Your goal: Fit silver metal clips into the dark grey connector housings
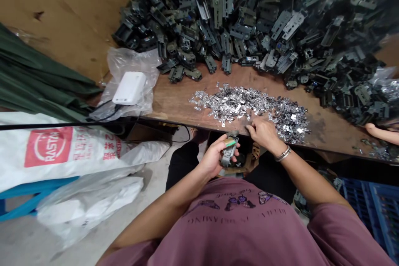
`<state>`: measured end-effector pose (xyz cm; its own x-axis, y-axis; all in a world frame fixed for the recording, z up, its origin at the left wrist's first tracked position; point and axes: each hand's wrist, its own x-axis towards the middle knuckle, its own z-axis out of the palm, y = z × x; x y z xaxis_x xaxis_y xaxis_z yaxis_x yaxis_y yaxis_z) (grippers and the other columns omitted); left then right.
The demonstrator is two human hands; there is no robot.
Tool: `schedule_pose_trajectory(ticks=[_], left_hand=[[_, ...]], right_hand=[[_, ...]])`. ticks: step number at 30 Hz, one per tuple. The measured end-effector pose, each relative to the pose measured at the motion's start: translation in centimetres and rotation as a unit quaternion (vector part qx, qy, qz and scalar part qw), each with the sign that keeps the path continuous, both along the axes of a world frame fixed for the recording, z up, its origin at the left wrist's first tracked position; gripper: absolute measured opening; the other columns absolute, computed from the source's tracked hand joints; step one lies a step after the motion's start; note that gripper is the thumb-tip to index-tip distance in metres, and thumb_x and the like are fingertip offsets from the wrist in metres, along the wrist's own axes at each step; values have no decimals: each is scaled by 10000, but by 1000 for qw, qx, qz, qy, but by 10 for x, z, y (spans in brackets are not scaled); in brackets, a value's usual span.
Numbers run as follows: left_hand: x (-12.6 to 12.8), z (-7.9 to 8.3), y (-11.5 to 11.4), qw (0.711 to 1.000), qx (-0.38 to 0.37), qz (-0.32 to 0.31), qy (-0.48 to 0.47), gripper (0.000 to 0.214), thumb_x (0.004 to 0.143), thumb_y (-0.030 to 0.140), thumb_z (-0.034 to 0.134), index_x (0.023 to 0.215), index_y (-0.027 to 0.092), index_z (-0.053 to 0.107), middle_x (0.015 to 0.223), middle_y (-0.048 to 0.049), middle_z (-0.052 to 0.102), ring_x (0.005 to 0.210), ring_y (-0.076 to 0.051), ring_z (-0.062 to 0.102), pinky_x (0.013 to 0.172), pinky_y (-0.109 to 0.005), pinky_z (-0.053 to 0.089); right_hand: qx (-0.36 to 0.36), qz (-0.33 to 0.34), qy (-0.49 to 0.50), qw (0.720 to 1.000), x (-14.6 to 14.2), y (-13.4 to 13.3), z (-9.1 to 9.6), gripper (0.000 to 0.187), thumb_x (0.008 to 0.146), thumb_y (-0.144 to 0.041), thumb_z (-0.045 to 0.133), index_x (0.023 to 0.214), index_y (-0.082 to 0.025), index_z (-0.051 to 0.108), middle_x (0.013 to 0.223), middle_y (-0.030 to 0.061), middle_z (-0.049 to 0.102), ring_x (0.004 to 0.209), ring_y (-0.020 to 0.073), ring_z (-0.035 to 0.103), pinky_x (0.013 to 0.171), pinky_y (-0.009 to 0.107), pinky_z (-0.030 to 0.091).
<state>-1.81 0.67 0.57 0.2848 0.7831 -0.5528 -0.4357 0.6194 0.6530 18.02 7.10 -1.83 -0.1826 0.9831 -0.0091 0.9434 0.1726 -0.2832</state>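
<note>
My left hand is wrapped round a dark grey plastic housing, held in front of my body just below the table edge. A green and tan strip shows near the thumb; I cannot tell whether it is on the thumb or the housing. At the table's front edge rests my right hand, its fingers drawn together and pointing down at the wood. Anything in those fingertips is too small to make out. Small shiny metal pieces lie spread just beyond it, with a darker heap beside the wrist.
A large pile of similar grey housings covers the back of the wooden table. On the left, a white box-shaped device lies on clear plastic. Another person's hand is at the right. White sacks and blue crates flank me.
</note>
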Motion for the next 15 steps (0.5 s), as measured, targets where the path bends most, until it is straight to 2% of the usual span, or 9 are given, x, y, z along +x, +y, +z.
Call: schedule_pose_trajectory(ticks=[2,5,7,9,11,15], left_hand=[[1,2,1,1000,5,4,31,281,673,251,670,915,152,569,858,-55,695,570,-120,612,451,-221,474],[2,2,2,998,19,5,65,291,668,250,662,932,167,573,892,-44,684,597,-121,608,458,-220,465],[2,2,2,996,43,2,77,307,661,243,645,954,181,574,900,-36,679,626,-124,605,496,-225,467],[3,1,0,993,85,1,82,352,639,213,627,987,191,575,920,-29,676,697,-134,611,580,-239,483],[5,1,-1,988,129,-3,89,386,622,187,617,1005,192,572,940,-23,668,812,-153,615,695,-258,492],[8,0,-5,967,200,-25,158,312,642,177,614,945,179,540,910,-9,627,931,-173,583,818,-283,461]], right_hand=[[26,15,6,1000,-5,-2,0,177,916,-252,488,803,-161,590,837,143,673,742,228,610,641,316,419],[61,48,145,986,-9,-10,2,188,891,-228,495,708,-197,521,730,75,624,679,191,572,627,306,429],[53,52,283,956,-13,-21,6,193,871,-278,549,698,-217,490,639,5,563,589,149,523,568,275,429],[44,43,386,920,-20,-34,11,145,847,-318,611,786,-222,520,644,-28,562,526,118,490,498,245,415],[65,57,416,905,-27,-46,17,130,840,-312,645,877,-220,560,705,-18,612,540,115,523,501,242,438],[153,135,377,903,-37,-56,24,41,884,-215,610,846,-213,625,812,36,688,740,160,647,687,295,531]])
